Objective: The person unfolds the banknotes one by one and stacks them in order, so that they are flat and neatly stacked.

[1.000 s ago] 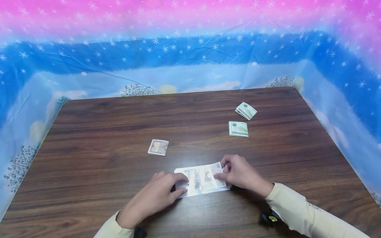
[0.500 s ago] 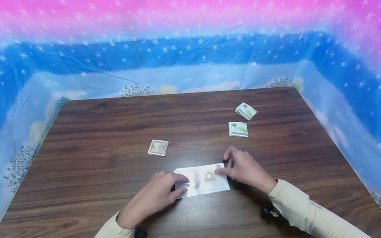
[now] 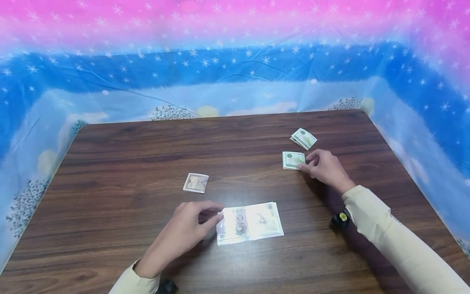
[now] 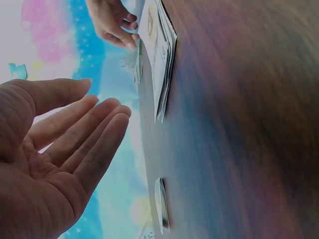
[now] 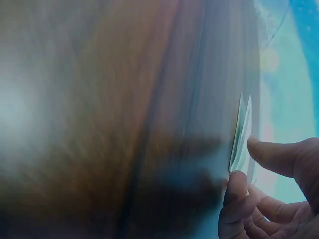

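A stack of unfolded banknotes [image 3: 261, 220] lies flat near the front of the table, its layered edges showing in the left wrist view. At its left end hovers my left hand [image 3: 185, 228], fingers relaxed and apart from the notes. Farther back on the right, my right hand [image 3: 328, 169] has its thumb and curled fingers at the near right corner of a folded green banknote [image 3: 292, 159]. The right wrist view shows that note's end [image 5: 241, 144] between thumb and fingers. Another folded green banknote [image 3: 304, 139] lies just behind, its layers slightly spread.
A folded brownish banknote [image 3: 196, 183] lies left of centre on the dark wood-grain table [image 3: 121, 163]. A snowflake-patterned cloth [image 3: 227, 73] hangs along the back and both sides of the table. A black wrist device [image 3: 340, 219] is under the right sleeve.
My right hand has left the banknote stack and moved back and right to the nearer folded green banknote. The left hand has lifted off the stack and shifted slightly left.
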`<control>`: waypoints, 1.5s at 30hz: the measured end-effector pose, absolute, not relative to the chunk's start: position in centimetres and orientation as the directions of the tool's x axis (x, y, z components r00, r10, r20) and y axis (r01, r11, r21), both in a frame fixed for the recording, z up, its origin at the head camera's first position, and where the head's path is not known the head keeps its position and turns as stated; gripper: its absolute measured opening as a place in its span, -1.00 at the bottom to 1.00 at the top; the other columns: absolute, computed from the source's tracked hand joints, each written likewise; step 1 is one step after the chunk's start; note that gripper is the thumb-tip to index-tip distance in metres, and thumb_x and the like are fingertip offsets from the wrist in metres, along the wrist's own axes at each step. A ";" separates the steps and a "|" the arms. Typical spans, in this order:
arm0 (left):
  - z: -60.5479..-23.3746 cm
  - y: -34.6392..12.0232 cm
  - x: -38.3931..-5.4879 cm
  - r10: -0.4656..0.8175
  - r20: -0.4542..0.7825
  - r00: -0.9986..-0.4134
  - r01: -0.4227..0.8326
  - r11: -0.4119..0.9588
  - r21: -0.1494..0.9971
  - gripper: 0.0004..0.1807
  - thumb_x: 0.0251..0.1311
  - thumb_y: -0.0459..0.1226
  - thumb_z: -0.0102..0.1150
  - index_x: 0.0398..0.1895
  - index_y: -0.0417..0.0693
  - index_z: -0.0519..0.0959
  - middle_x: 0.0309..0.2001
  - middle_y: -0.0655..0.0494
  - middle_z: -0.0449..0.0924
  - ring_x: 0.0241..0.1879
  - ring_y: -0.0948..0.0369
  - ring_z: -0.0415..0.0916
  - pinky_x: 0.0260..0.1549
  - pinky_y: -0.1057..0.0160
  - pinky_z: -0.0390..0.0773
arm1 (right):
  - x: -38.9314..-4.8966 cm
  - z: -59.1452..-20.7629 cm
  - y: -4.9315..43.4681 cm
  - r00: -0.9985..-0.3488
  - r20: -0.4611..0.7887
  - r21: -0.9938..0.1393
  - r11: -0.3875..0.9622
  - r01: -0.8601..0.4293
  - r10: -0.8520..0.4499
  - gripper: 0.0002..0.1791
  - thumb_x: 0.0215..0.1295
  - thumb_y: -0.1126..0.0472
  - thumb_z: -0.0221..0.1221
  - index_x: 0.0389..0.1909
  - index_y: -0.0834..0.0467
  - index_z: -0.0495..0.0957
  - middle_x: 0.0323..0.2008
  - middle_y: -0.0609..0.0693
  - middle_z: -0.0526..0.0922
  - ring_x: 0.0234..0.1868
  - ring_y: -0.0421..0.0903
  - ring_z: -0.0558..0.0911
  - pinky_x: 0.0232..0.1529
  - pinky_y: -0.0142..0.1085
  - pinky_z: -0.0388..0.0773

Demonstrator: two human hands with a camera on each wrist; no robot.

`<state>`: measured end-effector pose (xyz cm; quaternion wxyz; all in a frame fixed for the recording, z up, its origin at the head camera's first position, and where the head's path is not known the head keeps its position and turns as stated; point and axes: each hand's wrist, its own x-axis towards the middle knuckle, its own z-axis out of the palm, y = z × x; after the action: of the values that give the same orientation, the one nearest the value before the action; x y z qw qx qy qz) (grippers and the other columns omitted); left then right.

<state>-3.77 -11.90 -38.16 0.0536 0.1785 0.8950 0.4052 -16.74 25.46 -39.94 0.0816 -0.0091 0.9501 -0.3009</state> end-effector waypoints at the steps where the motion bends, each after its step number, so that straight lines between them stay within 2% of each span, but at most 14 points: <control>1: -38.2 -12.0 -3.8 0.357 0.042 -0.933 0.266 0.605 0.750 -0.80 0.28 -0.32 0.34 -0.06 -0.14 0.73 -0.20 0.18 0.77 -0.22 0.34 0.70 -0.15 0.31 0.70 | -17.1 -40.0 25.6 -0.987 -0.150 -0.565 0.825 0.035 -0.061 -0.43 0.33 -0.04 0.33 0.07 0.36 0.51 -0.42 0.08 0.69 -0.46 -0.08 0.64 -0.31 -0.20 0.52; 8: -38.1 -12.2 -3.9 0.332 0.020 -0.943 0.229 0.604 0.764 -0.81 0.29 -0.32 0.34 -0.06 -0.14 0.72 -0.18 0.17 0.77 -0.21 0.32 0.70 -0.15 0.30 0.70 | -18.7 -40.1 25.4 -0.987 -0.147 -0.517 0.856 0.017 -0.070 -0.36 0.24 -0.03 0.40 0.12 0.37 0.52 -0.26 0.13 0.62 -0.32 0.02 0.56 -0.25 -0.14 0.50; 12: -38.1 -12.3 -4.0 0.333 0.024 -0.943 0.232 0.602 0.764 -0.81 0.28 -0.33 0.34 -0.06 -0.14 0.72 -0.18 0.16 0.76 -0.21 0.31 0.70 -0.16 0.32 0.70 | -18.9 -40.1 25.0 -0.987 -0.138 -0.513 0.858 -0.001 -0.083 -0.38 0.21 -0.02 0.42 0.09 0.37 0.55 -0.23 0.16 0.62 -0.31 0.04 0.56 -0.27 -0.14 0.50; 17: -38.1 -12.5 -4.0 0.338 0.028 -0.941 0.238 0.601 0.763 -0.82 0.28 -0.33 0.34 -0.07 -0.11 0.72 -0.19 0.17 0.77 -0.22 0.32 0.70 -0.17 0.31 0.70 | -18.8 -40.1 24.3 -0.983 -0.157 -0.532 0.847 0.004 -0.094 -0.42 0.16 -0.02 0.46 -0.02 0.34 0.55 -0.21 0.15 0.60 -0.28 0.04 0.55 -0.24 -0.14 0.50; 23: -38.2 -12.6 -4.0 0.349 0.037 -0.936 0.256 0.607 0.753 -0.82 0.29 -0.31 0.33 -0.07 -0.08 0.73 -0.21 0.23 0.76 -0.23 0.36 0.69 -0.17 0.28 0.70 | -18.5 -40.2 23.3 -0.978 -0.183 -0.552 0.833 0.021 -0.097 -0.42 0.09 0.02 0.52 -0.11 0.31 0.45 -0.22 0.14 0.54 -0.28 0.04 0.49 -0.22 -0.15 0.46; 28: -38.2 -12.6 -4.0 0.355 0.039 -0.934 0.260 0.601 0.756 -0.82 0.29 -0.31 0.33 -0.06 -0.08 0.72 -0.19 0.23 0.76 -0.22 0.35 0.69 -0.16 0.28 0.70 | -18.1 -40.1 22.6 -0.984 -0.153 -0.568 0.823 0.012 -0.091 -0.49 0.10 0.10 0.51 -0.15 0.29 0.45 -0.27 0.12 0.57 -0.31 0.02 0.52 -0.25 -0.16 0.47; 35: -38.0 -12.3 -4.2 0.316 0.042 -0.948 0.244 0.635 0.733 -0.84 0.31 -0.33 0.31 -0.08 -0.06 0.73 -0.17 0.19 0.77 -0.21 0.34 0.68 -0.14 0.20 0.69 | -17.4 -39.5 21.7 -0.986 -0.109 -0.646 0.763 -0.023 -0.122 -0.73 0.21 0.33 0.33 -0.13 0.35 0.51 -0.29 0.15 0.59 -0.29 0.02 0.55 -0.28 -0.23 0.49; 40: -37.9 -12.0 -4.3 0.269 0.020 -0.963 0.191 0.628 0.755 -0.82 0.29 -0.34 0.32 -0.06 -0.08 0.72 -0.15 0.18 0.76 -0.16 0.28 0.69 -0.07 0.14 0.68 | -16.5 -38.9 20.3 -0.986 -0.075 -0.708 0.705 -0.050 -0.146 -0.73 0.19 0.40 0.35 -0.14 0.34 0.50 -0.32 0.14 0.58 -0.32 -0.01 0.56 -0.34 -0.29 0.49; 45: -37.8 -11.6 -4.5 0.245 0.024 -0.969 0.171 0.600 0.782 -0.76 0.28 -0.38 0.31 0.00 -0.11 0.70 -0.08 0.11 0.75 -0.08 0.20 0.69 0.00 0.10 0.67 | -15.4 -38.2 19.0 -0.984 -0.037 -0.776 0.625 -0.083 -0.176 -0.72 0.18 0.44 0.37 -0.15 0.33 0.49 -0.33 0.13 0.58 -0.38 -0.05 0.58 -0.42 -0.31 0.58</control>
<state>-4.52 -11.64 -37.77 0.0429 0.1166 0.8933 0.4319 -15.38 19.01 -38.20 0.0546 -0.0719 0.8998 -0.4268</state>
